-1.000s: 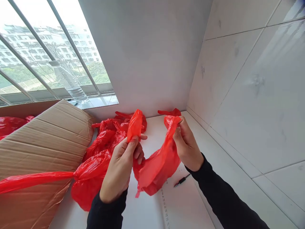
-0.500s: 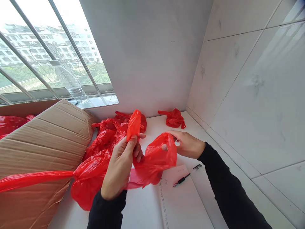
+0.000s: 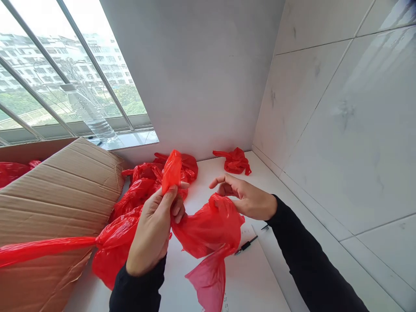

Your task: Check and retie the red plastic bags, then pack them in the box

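Note:
My left hand is closed on a thin red plastic bag, pinching its neck between thumb and fingers. One end of the bag stands up above the thumb, while the crumpled body spreads to the right and a paler flap hangs down over the paper. Just above the bag's right side, my right hand has its fingers apart and the index finger stretched out. Its thumb is partly hidden by the bag, and I cannot tell whether it touches the plastic. Knotted red bags lie in a heap left of my left hand.
A cardboard box with red bags inside stands at the left. Another red bag lies by the back wall. A sheet of paper and a black pen are on the white table. A water bottle leans on the sill.
My right hand's fingers have come out of the bag and moved slightly up and left. The bag's body has sagged, and a flap has swung down. My left hand keeps its hold.

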A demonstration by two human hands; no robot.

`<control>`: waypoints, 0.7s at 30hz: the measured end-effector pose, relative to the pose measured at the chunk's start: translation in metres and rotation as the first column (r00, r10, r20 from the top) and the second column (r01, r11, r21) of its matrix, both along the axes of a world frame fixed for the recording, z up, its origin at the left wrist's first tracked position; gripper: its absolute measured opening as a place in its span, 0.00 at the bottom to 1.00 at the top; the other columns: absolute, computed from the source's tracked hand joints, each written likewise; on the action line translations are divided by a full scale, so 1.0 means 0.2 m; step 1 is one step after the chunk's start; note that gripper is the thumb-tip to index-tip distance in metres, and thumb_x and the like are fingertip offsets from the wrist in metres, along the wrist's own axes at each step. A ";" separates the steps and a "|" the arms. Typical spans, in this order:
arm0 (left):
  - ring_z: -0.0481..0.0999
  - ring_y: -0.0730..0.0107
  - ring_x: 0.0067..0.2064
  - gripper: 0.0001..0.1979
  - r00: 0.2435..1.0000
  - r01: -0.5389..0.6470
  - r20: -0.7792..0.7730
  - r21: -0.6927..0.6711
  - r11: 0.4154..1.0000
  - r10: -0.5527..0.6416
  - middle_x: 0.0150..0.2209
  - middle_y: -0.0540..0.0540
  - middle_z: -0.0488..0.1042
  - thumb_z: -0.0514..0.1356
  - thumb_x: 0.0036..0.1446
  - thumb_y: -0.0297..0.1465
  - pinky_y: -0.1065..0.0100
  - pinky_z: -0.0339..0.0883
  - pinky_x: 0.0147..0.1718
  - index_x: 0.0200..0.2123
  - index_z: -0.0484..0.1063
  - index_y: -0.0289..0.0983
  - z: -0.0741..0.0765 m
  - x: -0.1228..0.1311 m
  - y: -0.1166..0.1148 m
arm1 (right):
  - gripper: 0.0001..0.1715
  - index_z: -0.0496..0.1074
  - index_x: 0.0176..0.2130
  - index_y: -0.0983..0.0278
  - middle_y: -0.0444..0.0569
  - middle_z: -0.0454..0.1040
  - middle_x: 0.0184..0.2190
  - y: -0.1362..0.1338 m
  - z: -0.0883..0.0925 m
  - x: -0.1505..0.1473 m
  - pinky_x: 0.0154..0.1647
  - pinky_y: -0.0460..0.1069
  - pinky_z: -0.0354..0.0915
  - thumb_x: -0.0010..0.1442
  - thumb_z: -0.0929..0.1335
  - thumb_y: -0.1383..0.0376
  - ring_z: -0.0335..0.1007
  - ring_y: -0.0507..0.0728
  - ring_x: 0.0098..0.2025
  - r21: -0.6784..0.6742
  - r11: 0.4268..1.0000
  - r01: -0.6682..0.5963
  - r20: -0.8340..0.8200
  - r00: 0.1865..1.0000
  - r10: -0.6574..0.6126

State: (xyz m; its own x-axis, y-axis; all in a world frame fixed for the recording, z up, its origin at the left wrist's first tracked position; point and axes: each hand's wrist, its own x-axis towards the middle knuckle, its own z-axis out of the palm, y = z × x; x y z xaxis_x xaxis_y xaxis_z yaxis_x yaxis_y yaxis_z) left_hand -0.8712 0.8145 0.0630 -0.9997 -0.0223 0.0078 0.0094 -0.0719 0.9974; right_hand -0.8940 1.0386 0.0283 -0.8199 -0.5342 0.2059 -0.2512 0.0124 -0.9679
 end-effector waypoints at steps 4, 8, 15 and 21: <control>0.54 0.77 0.23 0.14 1.000 -0.004 -0.001 -0.013 1.000 0.004 0.21 0.56 0.56 0.64 0.61 0.42 0.74 0.51 0.22 0.40 0.76 0.36 -0.01 -0.01 -0.02 | 0.09 0.74 0.46 0.64 0.48 0.76 0.41 0.00 0.02 0.01 0.50 0.52 0.69 0.65 0.71 0.65 0.73 0.54 0.43 -0.039 0.999 0.003 -0.038 0.999 -0.005; 0.55 0.75 0.24 0.14 0.998 0.056 0.014 -0.130 0.990 -0.055 0.22 0.56 0.57 0.63 0.61 0.43 0.74 0.52 0.21 0.39 0.74 0.38 0.00 0.02 -0.02 | 0.03 0.74 0.38 0.63 0.46 0.75 0.37 -0.01 0.06 0.04 0.48 0.51 0.69 0.62 0.72 0.68 0.72 0.53 0.40 -0.130 0.991 0.032 -0.094 0.995 -0.045; 0.74 0.61 0.44 0.26 0.909 0.396 0.003 -0.312 0.863 -0.416 0.46 0.44 0.75 0.68 0.54 0.27 0.66 0.71 0.43 0.56 0.73 0.44 0.03 0.09 0.07 | 0.04 0.75 0.38 0.62 0.44 0.75 0.34 -0.09 0.10 0.12 0.34 0.48 0.67 0.60 0.72 0.69 0.68 0.52 0.33 -0.164 0.969 0.186 -0.063 0.978 -0.199; 0.76 0.61 0.34 0.08 0.914 0.373 -0.067 -0.247 0.894 -0.400 0.29 0.47 0.73 0.68 0.51 0.29 0.63 0.73 0.33 0.36 0.78 0.41 -0.04 0.07 0.11 | 0.08 0.82 0.38 0.56 0.48 0.69 0.39 -0.15 0.13 0.22 0.42 0.53 0.71 0.60 0.72 0.68 0.68 0.56 0.40 0.049 0.930 0.363 -0.376 0.870 -0.320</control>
State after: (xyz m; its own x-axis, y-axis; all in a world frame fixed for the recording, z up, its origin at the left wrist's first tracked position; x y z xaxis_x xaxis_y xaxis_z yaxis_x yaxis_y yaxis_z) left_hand -0.8582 0.8368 0.0555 -0.9209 0.3815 0.0797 0.1399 0.1327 0.9812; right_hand -0.8508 1.0087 0.0544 -0.8381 -0.2718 0.4729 -0.5377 0.2653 -0.8003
